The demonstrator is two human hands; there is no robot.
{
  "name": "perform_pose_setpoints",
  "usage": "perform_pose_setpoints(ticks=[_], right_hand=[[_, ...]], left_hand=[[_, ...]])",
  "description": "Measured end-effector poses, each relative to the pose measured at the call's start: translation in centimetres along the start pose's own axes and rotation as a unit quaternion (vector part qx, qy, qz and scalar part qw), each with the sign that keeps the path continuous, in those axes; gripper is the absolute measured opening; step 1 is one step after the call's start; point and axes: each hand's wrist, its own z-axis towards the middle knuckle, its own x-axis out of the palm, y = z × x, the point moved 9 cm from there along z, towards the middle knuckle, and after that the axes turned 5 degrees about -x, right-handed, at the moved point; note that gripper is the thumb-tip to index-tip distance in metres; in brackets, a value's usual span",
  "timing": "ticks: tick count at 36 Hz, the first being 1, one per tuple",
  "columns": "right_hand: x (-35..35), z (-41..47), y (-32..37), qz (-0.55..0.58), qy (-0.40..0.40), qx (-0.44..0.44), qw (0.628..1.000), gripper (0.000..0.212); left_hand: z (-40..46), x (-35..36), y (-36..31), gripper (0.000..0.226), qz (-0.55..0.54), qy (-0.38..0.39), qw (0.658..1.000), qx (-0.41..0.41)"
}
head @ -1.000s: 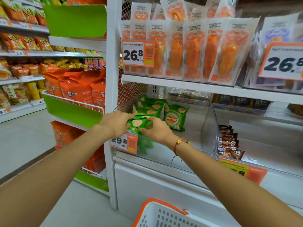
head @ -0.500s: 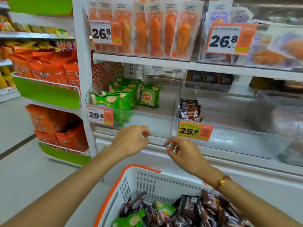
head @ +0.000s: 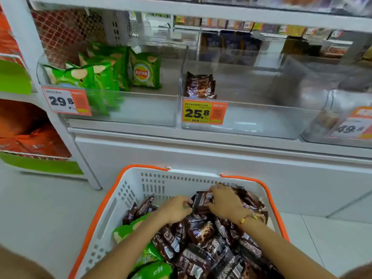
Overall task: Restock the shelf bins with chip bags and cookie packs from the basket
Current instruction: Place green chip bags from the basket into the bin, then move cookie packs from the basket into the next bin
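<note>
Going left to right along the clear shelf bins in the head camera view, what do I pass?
Green chip bags → 29.8 price tag → brown cookie packs → 25.8 price tag → 49.8 price tag.

Both hands (head: pixel 203 206) grip a cookie pack (head: pixel 202 201) in basket (head: pixel 128 190).

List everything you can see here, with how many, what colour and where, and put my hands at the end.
basket: one, white with orange rim, on the floor below the shelf
brown cookie packs: many, brown, piled in the basket
green chip bags in basket: a few, green, left side of the basket
left bin: one, clear, price tag 29.8
green chip bags in bin: several, green, in the left bin
middle bin: one, clear, price tag 25.8
cookie packs in bin: small row, brown, left end of the middle bin
orange bags: several, orange, rack at far left
left hand: in the basket, touching a brown pack
right hand: in the basket, grip on the same pack
</note>
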Motion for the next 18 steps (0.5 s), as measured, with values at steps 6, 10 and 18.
perform_pose_setpoints(ticks=[6,10,18], right_hand=[[1.7,-0.7,-1.2,-0.010,0.010,0.053,0.998,0.031],[1.1,-0.8,-1.5,0.017,-0.038,0.052,0.998,0.018],[-3.5,-1.2,-3.3,0.218,-0.115,0.076,0.966,0.013]], left_hand=[[0.3,5.6,-1.1,0.045,0.034,0.049,0.998,0.039],[0.5,5.3,-1.3,0.044,0.004,0.049,0.998,0.028],[-0.3,-0.1,-2.8,0.051,-0.126,-0.037,0.990,0.045]])
